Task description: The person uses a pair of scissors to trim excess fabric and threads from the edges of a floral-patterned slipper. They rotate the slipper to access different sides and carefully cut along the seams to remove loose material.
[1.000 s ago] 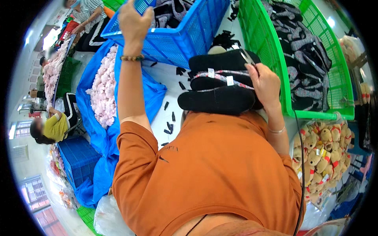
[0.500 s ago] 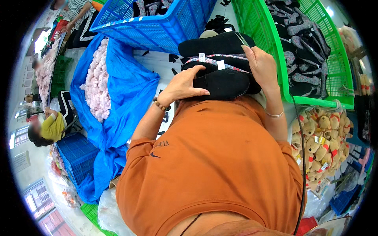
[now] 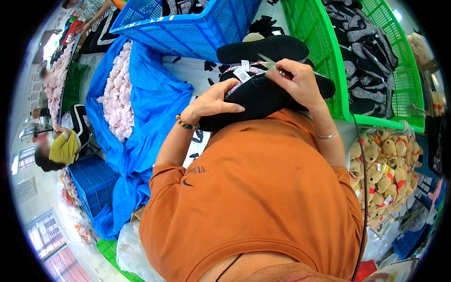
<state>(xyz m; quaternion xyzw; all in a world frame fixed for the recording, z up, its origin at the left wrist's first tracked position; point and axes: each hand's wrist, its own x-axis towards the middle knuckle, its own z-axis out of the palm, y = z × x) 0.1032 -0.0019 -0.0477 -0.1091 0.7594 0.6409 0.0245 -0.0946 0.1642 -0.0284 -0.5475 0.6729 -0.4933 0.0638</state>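
Observation:
My left hand (image 3: 212, 102) is closed on the near end of a black slipper (image 3: 256, 99) with floral trim, held in front of my belly. A white tag (image 3: 242, 74) stands out from its edge. In my right hand (image 3: 298, 83) is a small pair of metal thread snips (image 3: 268, 62), pinched between thumb and fingers, with the blades pointing left over the slipper's trim. A loose thread seems to lie on the black sole. Beyond, another black slipper (image 3: 268, 49) lies across the pile, and more slipper parts show beneath my hands.
A blue crate (image 3: 183, 28) with patterned pieces stands at the far left, a green crate (image 3: 336, 56) of black-and-grey slippers at the right. Blue sheeting (image 3: 150, 89) holds pink fluffy pieces (image 3: 117, 94). Plush toys (image 3: 383, 169) sit at right; a cable (image 3: 364, 188) hangs beside me. Other people sit at far left.
My right hand has moved left and nearer with the snips, from the slippers' right end to over the trim. The held slipper has tilted, its left end now lower and closer to me.

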